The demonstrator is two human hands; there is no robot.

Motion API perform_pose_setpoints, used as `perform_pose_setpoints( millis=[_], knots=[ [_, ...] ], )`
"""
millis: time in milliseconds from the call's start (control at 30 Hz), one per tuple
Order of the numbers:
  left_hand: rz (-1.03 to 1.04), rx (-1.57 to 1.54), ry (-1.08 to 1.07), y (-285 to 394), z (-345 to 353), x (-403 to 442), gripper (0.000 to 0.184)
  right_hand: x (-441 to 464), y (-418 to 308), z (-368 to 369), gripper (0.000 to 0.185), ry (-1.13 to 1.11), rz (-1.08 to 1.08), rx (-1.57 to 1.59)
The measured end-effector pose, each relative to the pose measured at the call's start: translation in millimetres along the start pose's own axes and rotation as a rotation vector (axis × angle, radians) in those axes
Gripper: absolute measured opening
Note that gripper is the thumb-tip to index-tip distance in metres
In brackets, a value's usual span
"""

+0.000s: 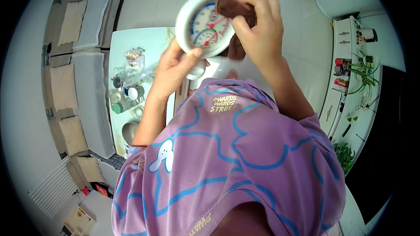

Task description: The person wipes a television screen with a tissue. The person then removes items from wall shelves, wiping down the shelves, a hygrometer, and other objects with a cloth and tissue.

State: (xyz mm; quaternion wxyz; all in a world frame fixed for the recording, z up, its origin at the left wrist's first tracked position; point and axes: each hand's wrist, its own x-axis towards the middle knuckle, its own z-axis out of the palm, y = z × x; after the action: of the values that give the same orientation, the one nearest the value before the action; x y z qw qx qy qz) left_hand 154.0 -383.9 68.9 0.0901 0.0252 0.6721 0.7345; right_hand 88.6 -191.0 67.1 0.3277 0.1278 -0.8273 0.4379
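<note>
My left hand [180, 66] grips a round white thermometer-hygrometer [205, 42] by its lower edge, thumb on the rim. Its dial faces up toward me, with blue and red scales and red pointers. In my right hand [262, 32] is a bunched dark brown cloth [235, 7], pinched between thumb and fingers. The cloth overlaps the upper right of the dial and rim, and a loose end hangs below my hand. Whether it presses on the dial cover cannot be made out.
A white table [120, 43] at my left bears glass cups, a green-lidded jar [124, 106], a white mug [135, 92] and a metal bowl [129, 133]. Beyond it stands a grey sofa [89, 91]. A white cabinet [334, 104] with plants is on the right.
</note>
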Motion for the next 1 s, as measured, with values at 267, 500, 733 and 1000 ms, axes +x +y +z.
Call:
perform_pose_setpoints(
  millis=[267,500,733,1000],
  knots=[
    [0.175,0.733,0.181,0.3,10.1,4.5,0.032,-20.6,-50.1,3.2,0.013,-0.083,-0.604,0.036],
    [0.224,0.778,0.205,3.4,17.5,-3.1,0.028,9.0,-24.0,-10.7,0.014,-0.109,-0.329,-0.02],
    [0.291,0.792,0.234,-1.8,13.7,-9.2,0.051,0.9,-29.4,-10.9,0.018,-0.103,-0.295,-0.064],
    [0.249,0.67,0.224,3.1,3.9,-19.7,0.04,16.2,-6.2,-14.4,0.032,-0.186,-0.094,0.171]
  ],
)
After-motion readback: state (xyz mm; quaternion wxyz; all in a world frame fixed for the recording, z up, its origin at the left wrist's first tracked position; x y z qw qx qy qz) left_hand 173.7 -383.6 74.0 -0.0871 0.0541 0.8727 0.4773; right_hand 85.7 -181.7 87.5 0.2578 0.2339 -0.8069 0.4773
